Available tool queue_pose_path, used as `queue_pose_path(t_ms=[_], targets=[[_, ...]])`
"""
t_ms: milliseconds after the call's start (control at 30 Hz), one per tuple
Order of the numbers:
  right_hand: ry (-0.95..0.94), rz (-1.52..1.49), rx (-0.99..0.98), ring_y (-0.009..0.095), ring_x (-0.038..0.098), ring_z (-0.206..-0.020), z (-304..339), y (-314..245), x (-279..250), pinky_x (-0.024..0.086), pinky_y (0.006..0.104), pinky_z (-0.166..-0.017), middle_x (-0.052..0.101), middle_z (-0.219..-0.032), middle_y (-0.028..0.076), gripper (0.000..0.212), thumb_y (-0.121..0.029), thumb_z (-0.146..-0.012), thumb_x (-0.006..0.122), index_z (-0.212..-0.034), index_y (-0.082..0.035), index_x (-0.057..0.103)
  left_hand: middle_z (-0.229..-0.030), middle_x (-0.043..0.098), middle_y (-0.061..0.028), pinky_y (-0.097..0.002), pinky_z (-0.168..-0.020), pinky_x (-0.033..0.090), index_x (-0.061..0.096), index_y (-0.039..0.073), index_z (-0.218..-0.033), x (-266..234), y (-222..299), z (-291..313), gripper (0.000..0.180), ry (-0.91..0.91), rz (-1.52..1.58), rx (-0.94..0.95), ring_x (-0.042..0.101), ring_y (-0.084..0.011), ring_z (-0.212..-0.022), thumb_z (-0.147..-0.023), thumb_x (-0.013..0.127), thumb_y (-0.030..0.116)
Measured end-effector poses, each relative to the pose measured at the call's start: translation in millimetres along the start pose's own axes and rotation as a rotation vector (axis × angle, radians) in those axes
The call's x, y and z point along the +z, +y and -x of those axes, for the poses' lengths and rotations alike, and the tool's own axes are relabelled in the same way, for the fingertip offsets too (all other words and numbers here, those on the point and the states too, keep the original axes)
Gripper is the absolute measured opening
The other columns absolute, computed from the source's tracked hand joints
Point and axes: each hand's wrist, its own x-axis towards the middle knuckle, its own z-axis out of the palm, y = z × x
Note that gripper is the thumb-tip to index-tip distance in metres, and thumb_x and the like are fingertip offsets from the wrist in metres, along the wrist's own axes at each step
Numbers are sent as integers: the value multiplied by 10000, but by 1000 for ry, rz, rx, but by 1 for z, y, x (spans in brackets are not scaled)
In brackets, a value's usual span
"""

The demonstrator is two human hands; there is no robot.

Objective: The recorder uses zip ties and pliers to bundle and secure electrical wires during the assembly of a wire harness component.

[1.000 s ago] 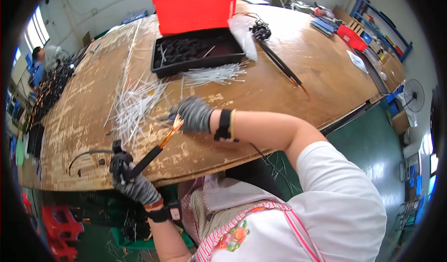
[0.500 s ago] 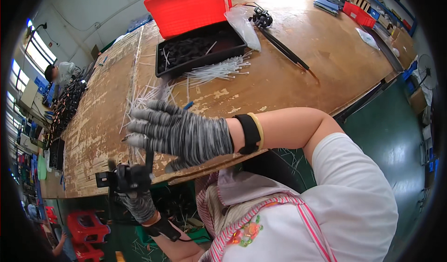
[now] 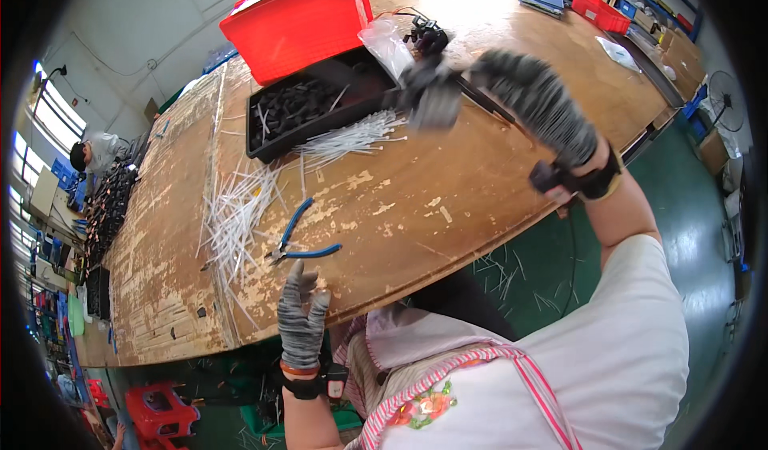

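Note:
My left hand (image 3: 302,322), in a grey striped knit glove, is raised at the table's near edge with its fingers apart and nothing in them. Just beyond its fingertips lie blue-handled cutting pliers (image 3: 314,253), spread wide. My right hand (image 3: 534,102), gloved the same way, reaches over the right part of the table, blurred by motion. Close to its left is a smeared black part (image 3: 434,96); whether my fingers hold it I cannot tell. Black rods (image 3: 490,106) lie partly behind that hand. White cable ties (image 3: 240,218) are scattered left of the pliers.
A black tray (image 3: 264,148) of small black pieces stands in the middle back, before a red crate (image 3: 296,30). More cable ties (image 3: 352,140) lie along its front. Beside it are a clear plastic bag (image 3: 387,46) and a black assembly (image 3: 428,34). Another person (image 3: 100,152) sits far left.
The black part at my left hand has gone from there; a blurred one shows by the tray. My right hand has swung right and away, uncovering the pliers. My left hand has opened.

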Motion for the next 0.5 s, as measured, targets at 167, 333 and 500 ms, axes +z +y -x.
queue_pose_path(t_ms=[167,333,500], targets=[[102,332,297,86,532,-610,-44,71,-91,428,266,-548,579,-666,-1,251,-301,-913,606,-930,-62,680,-954,617,-104,-418,-863,445,566,52,-1235,31,-37,-11,450,237,-696,316,571,-289,-908,-856,660,275],[189,17,727,66,456,-445,-84,179,-72,332,236,-371,529,-555,-22,217,-288,-868,618,-766,-97,627,-926,601,-100,-426,-833,423,623,56,-1123,38,-48,-12,361,366,-738,324,554,-310,-877,-844,660,282],[-24,575,674,206,634,-579,-126,289,-44,492,320,-536,633,-610,118,428,-438,-789,661,-845,-16,697,-884,597,-89,-420,-809,425,629,65,-1095,35,-35,-11,293,355,-801,323,551,-297,-837,-842,668,207]])
